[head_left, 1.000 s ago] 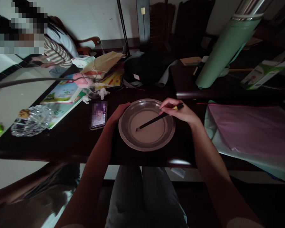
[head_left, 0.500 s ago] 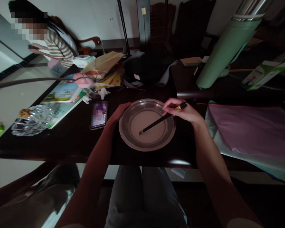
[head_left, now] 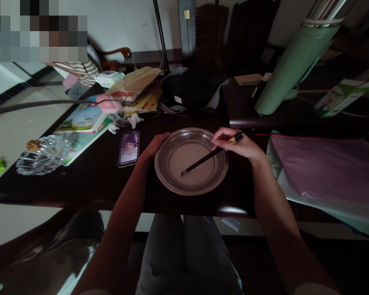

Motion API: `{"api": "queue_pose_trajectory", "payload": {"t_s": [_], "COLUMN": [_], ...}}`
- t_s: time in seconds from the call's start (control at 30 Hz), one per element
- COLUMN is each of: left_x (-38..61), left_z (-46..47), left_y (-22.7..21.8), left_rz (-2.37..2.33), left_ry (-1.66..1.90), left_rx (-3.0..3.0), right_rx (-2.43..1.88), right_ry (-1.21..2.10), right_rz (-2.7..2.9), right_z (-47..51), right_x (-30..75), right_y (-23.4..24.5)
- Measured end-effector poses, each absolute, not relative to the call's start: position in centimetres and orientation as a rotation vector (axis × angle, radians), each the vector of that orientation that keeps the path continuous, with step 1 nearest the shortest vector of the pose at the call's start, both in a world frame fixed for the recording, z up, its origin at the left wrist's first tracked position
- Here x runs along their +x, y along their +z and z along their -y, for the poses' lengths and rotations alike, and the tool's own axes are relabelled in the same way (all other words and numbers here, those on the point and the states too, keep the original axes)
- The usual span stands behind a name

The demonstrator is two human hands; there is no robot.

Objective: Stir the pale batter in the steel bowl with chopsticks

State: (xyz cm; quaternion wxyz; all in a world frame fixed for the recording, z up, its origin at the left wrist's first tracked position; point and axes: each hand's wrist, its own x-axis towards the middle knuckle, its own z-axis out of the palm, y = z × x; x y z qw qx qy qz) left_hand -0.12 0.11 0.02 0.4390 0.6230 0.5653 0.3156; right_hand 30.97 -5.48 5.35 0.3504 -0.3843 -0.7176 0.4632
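On the dark table in front of me sits a round, shallow metal dish (head_left: 160, 174) with a wide rim. Its inside looks pale and cloudy; whether that is liquid I cannot tell. My left hand (head_left: 156, 145) rests against the dish's left rim, its fingers curved along the edge and partly hidden. In my right hand (head_left: 230, 141), pinched between thumb and fingers, is a slim black paintbrush (head_left: 203, 160) with a gold band. The brush slants down to the left over the dish, its tip low above or touching the pale inside.
Left of the dish lies a lit phone (head_left: 129, 148); beyond are books (head_left: 83, 119), a clear glass bowl (head_left: 43, 155) and a black bag (head_left: 190, 90). A green thermos (head_left: 295, 69) stands back right, with pink sheets (head_left: 322, 164) nearer. A person in a striped top (head_left: 83, 67) sits far left.
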Motion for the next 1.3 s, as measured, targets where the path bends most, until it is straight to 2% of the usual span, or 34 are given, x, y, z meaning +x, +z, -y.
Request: {"api": "queue_pose_trajectory", "payload": {"t_s": [0.27,0.53,0.8,1.03,1.3], "left_x": [-0.1,-0.1,-0.3,-0.2,-0.2], "left_z": [-0.1,0.0,-0.3,-0.1,-0.1], "left_y": [-0.1,-0.1,-0.4,-0.3,-0.3], "left_rz": [-1.376,-1.372,-1.371,-1.328,-1.351], "left_ry": [0.798,0.788,0.791,0.797,0.814], "left_rx": [1.488,1.541,1.575,1.503,1.492], "right_rx": [-1.076,-1.033,-1.076,-1.000,-1.030], "right_ry": [1.040,1.197,0.998,1.204,0.993], "right_rz": [1.714,1.846,1.703,1.807,1.697], "right_z": [4.9,5.5,4.7,5.4,4.6], "right_x": [32.3,31.0,32.6,31.5,32.0], "right_y": [5.2,5.5,5.0,5.4,4.7]}}
